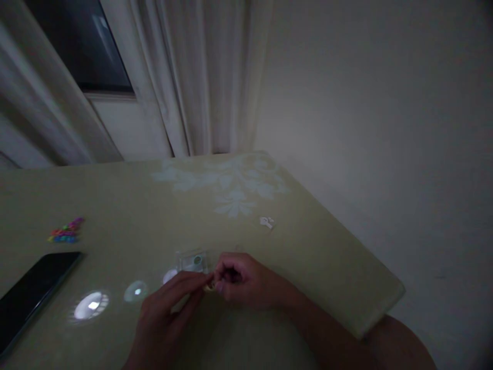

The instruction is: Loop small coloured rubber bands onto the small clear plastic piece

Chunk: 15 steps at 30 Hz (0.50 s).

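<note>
Low over the table, my two hands meet at their fingertips. My left hand point(169, 308) is closed in a pinch on a small yellowish, gold-looking piece point(209, 286), too small and dark to name. My right hand point(244, 282) is closed too, its thumb and curled forefinger pressed together at the right side of that piece; whatever it pinches is hidden. Just beyond the fingers lies a small clear plastic box point(187, 263) with a round green-rimmed spot point(197, 260) on or in it.
Small whitish pieces point(266, 222), one key-shaped, lie beyond my right hand. On the left are a dark phone point(36, 282) and a heap of small bright-coloured pieces point(66, 231). Lamp reflections shine on the greenish table point(127, 205). Curtains point(215, 77) and a wall stand behind.
</note>
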Each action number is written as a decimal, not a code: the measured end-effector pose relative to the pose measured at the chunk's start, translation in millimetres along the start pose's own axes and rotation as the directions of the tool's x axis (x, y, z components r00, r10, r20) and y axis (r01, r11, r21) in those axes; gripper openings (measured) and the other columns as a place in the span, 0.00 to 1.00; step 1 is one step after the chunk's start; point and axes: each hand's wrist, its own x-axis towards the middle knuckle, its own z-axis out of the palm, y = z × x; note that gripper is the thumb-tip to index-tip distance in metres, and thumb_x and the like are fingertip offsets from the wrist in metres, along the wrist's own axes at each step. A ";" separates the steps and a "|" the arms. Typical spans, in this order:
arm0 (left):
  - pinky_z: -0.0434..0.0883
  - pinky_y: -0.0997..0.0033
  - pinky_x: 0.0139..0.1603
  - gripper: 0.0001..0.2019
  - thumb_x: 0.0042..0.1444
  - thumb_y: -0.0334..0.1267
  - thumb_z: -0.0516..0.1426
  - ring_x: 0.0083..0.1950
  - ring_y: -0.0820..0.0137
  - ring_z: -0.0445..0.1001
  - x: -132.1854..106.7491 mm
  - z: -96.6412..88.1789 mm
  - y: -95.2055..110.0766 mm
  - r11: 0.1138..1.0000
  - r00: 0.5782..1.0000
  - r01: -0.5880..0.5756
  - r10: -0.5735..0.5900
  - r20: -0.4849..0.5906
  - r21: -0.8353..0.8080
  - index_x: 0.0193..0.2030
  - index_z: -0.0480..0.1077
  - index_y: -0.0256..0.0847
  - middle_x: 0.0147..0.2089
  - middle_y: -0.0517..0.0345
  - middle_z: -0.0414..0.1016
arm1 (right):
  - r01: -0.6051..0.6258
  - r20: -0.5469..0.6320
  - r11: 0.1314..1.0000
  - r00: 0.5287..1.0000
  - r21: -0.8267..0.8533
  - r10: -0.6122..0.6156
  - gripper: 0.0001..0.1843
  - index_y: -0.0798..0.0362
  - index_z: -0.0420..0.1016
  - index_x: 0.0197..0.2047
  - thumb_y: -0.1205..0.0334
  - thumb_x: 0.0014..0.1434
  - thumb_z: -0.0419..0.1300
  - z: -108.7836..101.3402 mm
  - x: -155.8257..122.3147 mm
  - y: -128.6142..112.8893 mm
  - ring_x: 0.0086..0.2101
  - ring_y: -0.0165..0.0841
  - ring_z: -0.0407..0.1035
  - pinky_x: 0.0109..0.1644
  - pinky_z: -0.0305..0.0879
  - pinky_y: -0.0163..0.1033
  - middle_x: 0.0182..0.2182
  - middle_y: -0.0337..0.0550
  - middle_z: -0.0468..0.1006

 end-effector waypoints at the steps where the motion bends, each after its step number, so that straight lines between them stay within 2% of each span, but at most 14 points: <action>1: 0.80 0.80 0.42 0.10 0.64 0.33 0.62 0.41 0.71 0.86 0.2 -0.3 0.3 1.000 1.000 0.012 -0.012 0.002 0.004 0.49 0.81 0.51 0.43 0.61 0.87 | 0.007 0.010 1.000 1.000 0.018 -0.007 0.07 0.53 0.73 0.38 0.58 0.63 0.64 3.1 -0.3 -0.8 0.28 0.26 0.57 0.31 0.54 0.32 0.28 0.32 0.65; 7: 0.80 0.80 0.40 0.10 0.64 0.34 0.63 0.39 0.71 0.86 0.5 -0.1 0.8 1.000 1.000 0.023 -0.023 0.007 -0.015 0.49 0.80 0.50 0.42 0.60 0.87 | 0.027 -0.017 0.997 1.000 0.071 -0.026 0.06 0.52 0.73 0.38 0.59 0.64 0.64 8.8 0.2 0.4 0.28 0.27 0.57 0.31 0.54 0.32 0.28 0.33 0.66; 11: 0.80 0.78 0.41 0.08 0.64 0.34 0.62 0.39 0.70 0.85 0.1 -0.1 3.2 1.000 1.000 0.023 -0.023 -0.002 -0.019 0.47 0.80 0.50 0.41 0.60 0.86 | 0.036 -0.034 0.998 0.999 0.052 -0.034 0.09 0.52 0.76 0.39 0.55 0.65 0.65 9.8 0.8 0.5 0.28 0.27 0.56 0.31 0.53 0.31 0.28 0.33 0.65; 13: 0.80 0.77 0.41 0.06 0.65 0.35 0.62 0.40 0.69 0.85 0.3 -1.5 3.8 0.999 0.999 0.032 -0.032 -0.011 -0.005 0.45 0.80 0.49 0.41 0.59 0.85 | 0.053 -0.094 0.998 0.994 0.023 -0.051 0.11 0.53 0.78 0.40 0.53 0.65 0.66 9.4 1.8 -1.0 0.29 0.27 0.57 0.31 0.54 0.32 0.29 0.34 0.66; 15: 0.80 0.76 0.41 0.05 0.65 0.38 0.62 0.40 0.68 0.85 1.0 -4.5 1.7 0.997 0.998 0.062 -0.061 -0.031 0.038 0.45 0.80 0.48 0.41 0.58 0.85 | 0.065 -0.206 0.998 0.976 -0.004 -0.065 0.13 0.53 0.79 0.39 0.51 0.65 0.66 7.0 3.5 -2.3 0.30 0.27 0.60 0.32 0.56 0.33 0.31 0.36 0.68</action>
